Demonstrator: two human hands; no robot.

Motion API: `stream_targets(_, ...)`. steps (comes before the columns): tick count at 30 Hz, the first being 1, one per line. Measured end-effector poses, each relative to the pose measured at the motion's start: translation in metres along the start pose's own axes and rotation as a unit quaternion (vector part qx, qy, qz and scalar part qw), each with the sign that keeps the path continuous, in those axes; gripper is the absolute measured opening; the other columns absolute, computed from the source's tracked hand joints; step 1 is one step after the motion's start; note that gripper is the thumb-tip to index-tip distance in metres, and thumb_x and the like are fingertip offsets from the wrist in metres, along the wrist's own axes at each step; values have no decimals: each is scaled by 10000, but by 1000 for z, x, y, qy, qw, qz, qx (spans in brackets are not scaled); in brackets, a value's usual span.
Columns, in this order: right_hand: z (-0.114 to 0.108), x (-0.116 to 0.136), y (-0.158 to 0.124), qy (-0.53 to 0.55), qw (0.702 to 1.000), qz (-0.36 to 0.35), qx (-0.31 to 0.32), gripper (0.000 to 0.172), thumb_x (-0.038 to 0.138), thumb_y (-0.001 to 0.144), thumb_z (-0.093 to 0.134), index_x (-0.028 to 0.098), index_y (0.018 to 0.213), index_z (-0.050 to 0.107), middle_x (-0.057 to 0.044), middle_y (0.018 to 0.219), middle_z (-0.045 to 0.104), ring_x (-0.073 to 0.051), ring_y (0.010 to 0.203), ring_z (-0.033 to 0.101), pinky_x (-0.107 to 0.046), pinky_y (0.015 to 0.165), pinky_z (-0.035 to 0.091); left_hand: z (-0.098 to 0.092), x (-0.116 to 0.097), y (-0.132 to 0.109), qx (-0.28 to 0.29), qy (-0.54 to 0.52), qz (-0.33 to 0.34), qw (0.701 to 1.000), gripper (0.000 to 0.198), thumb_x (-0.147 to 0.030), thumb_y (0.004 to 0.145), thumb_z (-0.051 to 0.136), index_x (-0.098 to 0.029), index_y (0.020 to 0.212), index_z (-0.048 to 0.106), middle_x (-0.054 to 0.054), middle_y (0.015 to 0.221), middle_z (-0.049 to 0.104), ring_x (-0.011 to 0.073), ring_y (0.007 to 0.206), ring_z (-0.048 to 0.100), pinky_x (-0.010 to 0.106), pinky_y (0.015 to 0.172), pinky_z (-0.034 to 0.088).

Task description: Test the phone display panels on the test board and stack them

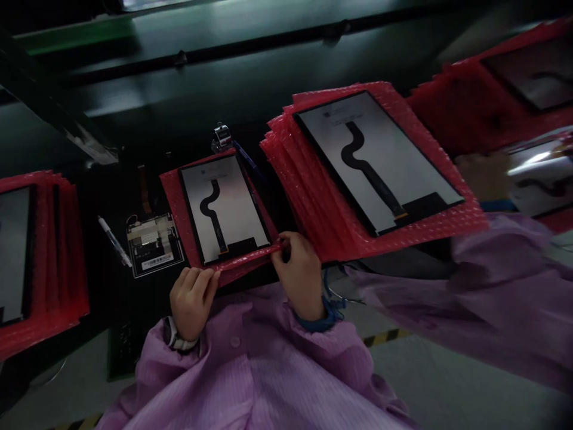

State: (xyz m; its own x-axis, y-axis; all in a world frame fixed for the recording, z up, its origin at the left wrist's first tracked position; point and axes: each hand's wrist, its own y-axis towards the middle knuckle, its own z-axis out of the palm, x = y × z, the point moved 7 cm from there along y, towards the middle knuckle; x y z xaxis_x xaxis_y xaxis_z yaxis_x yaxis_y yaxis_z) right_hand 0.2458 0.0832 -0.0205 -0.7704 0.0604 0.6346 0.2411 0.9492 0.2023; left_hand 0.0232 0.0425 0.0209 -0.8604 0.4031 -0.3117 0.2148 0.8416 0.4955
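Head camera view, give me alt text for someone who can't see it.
Two hands, left and right, pinch the near edge of a red bubble bag with a display panel on it, on a dark bench. A bag stack lies right, a circuit board left.

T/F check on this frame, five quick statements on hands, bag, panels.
1. Both hands pinch the near edge of the red bag. True: left hand and right hand each grip it.
2. The panel on that bag shows a black S-shaped cable. True.
3. The stack to the right of it is blue. False: it is red bubble bags with another panel on top.
4. The left wrist is bare. False: it wears a watch.
5. The pen lies right of the small board. False: it lies left of it.
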Motion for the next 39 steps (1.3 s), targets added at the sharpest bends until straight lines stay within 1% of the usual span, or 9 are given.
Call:
stream_targets(7,-6,-3,1,22,999,-5,27,286,149,754,463,191,959,658,-113,937,733,-278,873,682,-424,807,542,4,4,-19,79,11,29,996,139,-272,979,654,-153,1044,688,56,868,684,200,783,575,329,745,508)
stream_targets(12,-10,-4,5,101,991,12,89,261,189,809,490,191,1007,659,-83,932,716,-236,846,675,-393,814,555,-3,16,-23,80,15,9,997,156,-157,991,586,-131,1111,684,78,932,661,210,842,589,334,780,532)
stream_targets(17,-5,9,3,72,982,-46,167,276,273,850,580,189,1099,662,-103,1013,676,-274,980,636,-441,885,538,-15,37,-13,61,23,17,998,183,-92,971,582,-128,1119,683,88,966,655,221,904,618,344,830,547)
stream_targets(24,3,13,-5,14,987,-40,152,267,162,803,498,178,1019,653,-97,947,720,-251,883,673,-401,826,551,-15,36,-18,41,8,35,998,209,-53,932,593,-148,1094,684,69,933,683,208,847,631,351,811,551)
stream_targets(28,-13,19,-2,-5,983,-82,163,345,102,805,424,175,1046,660,-100,1001,743,-252,925,700,-407,844,560,-24,31,-11,81,-89,24,992,137,-170,949,620,-180,1062,696,54,910,700,194,835,660,324,782,564)
stream_targets(32,-62,58,11,-15,969,-207,134,341,93,878,418,188,1111,649,-83,1009,730,-252,908,690,-403,783,560,-47,39,16,118,-168,-26,978,165,-243,995,552,-206,1035,708,40,914,721,166,839,697,267,753,562)
stream_targets(35,-89,109,24,-13,938,-324,124,318,110,948,444,194,1200,618,-89,1066,716,-241,943,678,-381,786,556,-60,66,53,70,-96,-74,990,173,-276,995,551,-218,952,707,25,905,733,172,817,684,292,787,548)
stream_targets(37,-86,141,39,13,919,-379,111,260,144,977,457,194,1169,625,-91,1045,710,-230,927,670,-369,794,548,-59,92,81,25,-34,-119,992,192,-309,984,540,-216,920,695,38,902,720,188,778,656,330,779,541)
stream_targets(39,-59,165,57,33,898,-421,119,258,176,1002,417,190,1132,639,-89,1001,705,-227,908,656,-376,822,546,-46,118,105,14,33,-162,986,194,-342,951,559,-196,948,687,87,923,694,257,882,653,416,863,536)
